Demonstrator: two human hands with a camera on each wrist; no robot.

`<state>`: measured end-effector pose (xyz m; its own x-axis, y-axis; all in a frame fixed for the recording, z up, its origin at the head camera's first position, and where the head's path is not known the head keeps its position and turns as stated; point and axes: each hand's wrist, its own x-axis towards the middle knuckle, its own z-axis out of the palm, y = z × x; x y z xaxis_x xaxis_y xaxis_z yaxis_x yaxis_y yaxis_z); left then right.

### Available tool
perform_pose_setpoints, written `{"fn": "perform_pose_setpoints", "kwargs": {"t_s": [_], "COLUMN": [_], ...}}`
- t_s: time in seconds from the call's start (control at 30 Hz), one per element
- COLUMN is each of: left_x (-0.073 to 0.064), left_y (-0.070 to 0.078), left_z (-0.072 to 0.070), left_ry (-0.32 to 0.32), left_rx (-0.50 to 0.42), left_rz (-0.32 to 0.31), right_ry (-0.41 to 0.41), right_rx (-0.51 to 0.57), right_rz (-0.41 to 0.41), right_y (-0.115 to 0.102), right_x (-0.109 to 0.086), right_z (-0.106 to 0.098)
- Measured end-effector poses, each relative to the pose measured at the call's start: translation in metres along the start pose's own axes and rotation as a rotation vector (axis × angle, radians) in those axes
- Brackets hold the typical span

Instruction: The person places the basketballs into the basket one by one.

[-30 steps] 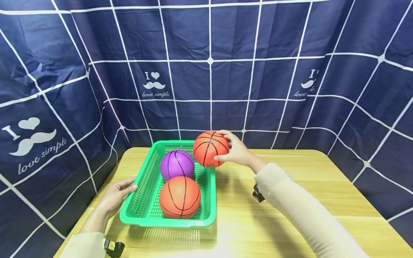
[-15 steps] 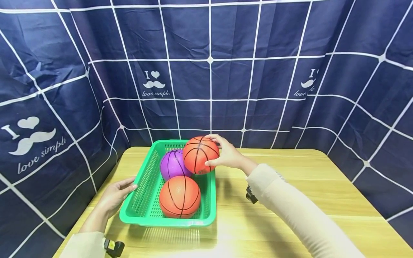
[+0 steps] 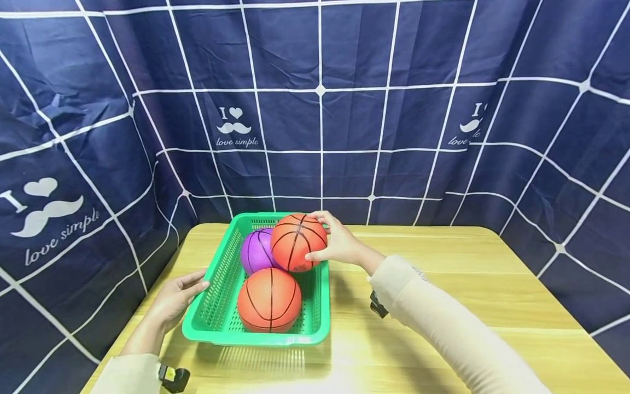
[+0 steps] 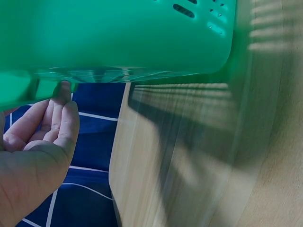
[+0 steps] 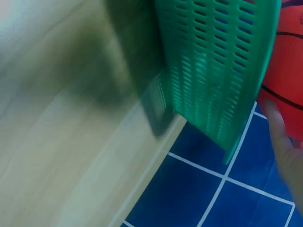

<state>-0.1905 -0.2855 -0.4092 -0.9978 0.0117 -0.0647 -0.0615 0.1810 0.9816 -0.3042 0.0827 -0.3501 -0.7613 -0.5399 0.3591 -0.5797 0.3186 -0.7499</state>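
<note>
A green plastic basket (image 3: 256,339) with slotted walls stands on the table. Inside it, a purple ball (image 3: 253,254) lies toward the back and an orange basketball (image 3: 269,302) toward the front. My right hand (image 3: 337,241) grips a red-orange basketball (image 3: 295,243) from its right side, thumb in front and fingers behind. This ball overlaps the purple one at the basket's back right; in the right wrist view it shows above the rim. At the basket's left side, my left hand (image 3: 174,298) pinches the rim, its fingers (image 4: 66,118) reaching under the edge.
The wooden table (image 3: 418,284) extends to the right of the basket. A dark blue curtain (image 3: 354,126) with white grid lines hangs behind it and along both sides. Each wrist carries a small black camera (image 3: 174,378).
My right hand has moved left and slightly down, bringing its basketball over the basket. The purple ball and front basketball have shifted slightly left. My left hand has stayed at the rim.
</note>
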Motion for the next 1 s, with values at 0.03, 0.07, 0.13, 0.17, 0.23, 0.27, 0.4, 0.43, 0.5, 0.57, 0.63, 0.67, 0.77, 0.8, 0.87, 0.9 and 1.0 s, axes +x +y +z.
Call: {"fn": "perform_pose_setpoints", "kwargs": {"t_s": [0.03,0.07,0.13,0.17,0.23,0.27,0.4,0.43,0.5,0.57,0.63,0.67,0.77,0.8,0.87,0.9,1.0], "left_x": [0.0,0.0,0.001,0.001,0.0,0.0,0.0,0.0,0.0,0.0,0.0,0.0,0.0,0.0,0.0,0.0,-0.001], "left_y": [0.0,0.0,0.0,0.0,0.0,0.0,0.001,0.001,0.001,0.002,0.002,0.002,0.002,0.002,0.002,0.002,0.003], "left_z": [0.0,0.0,0.0,0.0,0.0,0.0,0.001,0.002,0.002,0.002,0.001,0.001,0.0,0.0,0.0,0.0,0.0], "left_ry": [0.001,0.004,0.01,0.012,0.012,0.015,0.011,0.013,0.009,0.014,0.017,0.02,0.014,0.012,0.011,0.009,0.009], "left_rx": [0.0,0.003,0.015,0.022,0.036,0.043,0.042,0.041,0.039,0.035,0.03,0.028,0.018,0.017,0.018,0.018,0.023], "left_rz": [-0.002,-0.005,-0.014,-0.017,-0.021,-0.023,-0.018,-0.02,-0.018,-0.023,-0.023,-0.022,-0.012,-0.011,-0.014,-0.017,-0.028], "right_ry": [0.002,0.005,0.012,0.016,0.022,0.023,0.037,0.043,0.062,0.079,0.088,0.089,0.095,0.098,0.103,0.108,0.113], "right_rx": [0.004,0.003,-0.006,-0.01,-0.01,-0.007,0.004,0.001,-0.019,-0.049,-0.085,-0.103,-0.179,-0.208,-0.269,-0.3,-0.382], "right_rz": [0.004,0.006,0.004,0.002,0.001,0.003,0.029,0.031,0.034,0.036,0.041,0.046,0.071,0.082,0.107,0.119,0.144], "right_y": [0.0,0.0,-0.001,-0.001,-0.002,-0.002,-0.002,-0.002,-0.002,-0.001,-0.002,-0.003,-0.003,-0.002,-0.001,0.0,0.001], "right_x": [0.0,-0.001,-0.002,-0.003,-0.004,-0.005,-0.007,-0.008,-0.01,-0.011,-0.014,-0.015,-0.018,-0.019,-0.021,-0.023,-0.026], "right_z": [0.002,0.003,0.007,0.01,0.015,0.017,0.027,0.028,0.03,0.031,0.032,0.032,0.031,0.031,0.032,0.032,0.033]}}
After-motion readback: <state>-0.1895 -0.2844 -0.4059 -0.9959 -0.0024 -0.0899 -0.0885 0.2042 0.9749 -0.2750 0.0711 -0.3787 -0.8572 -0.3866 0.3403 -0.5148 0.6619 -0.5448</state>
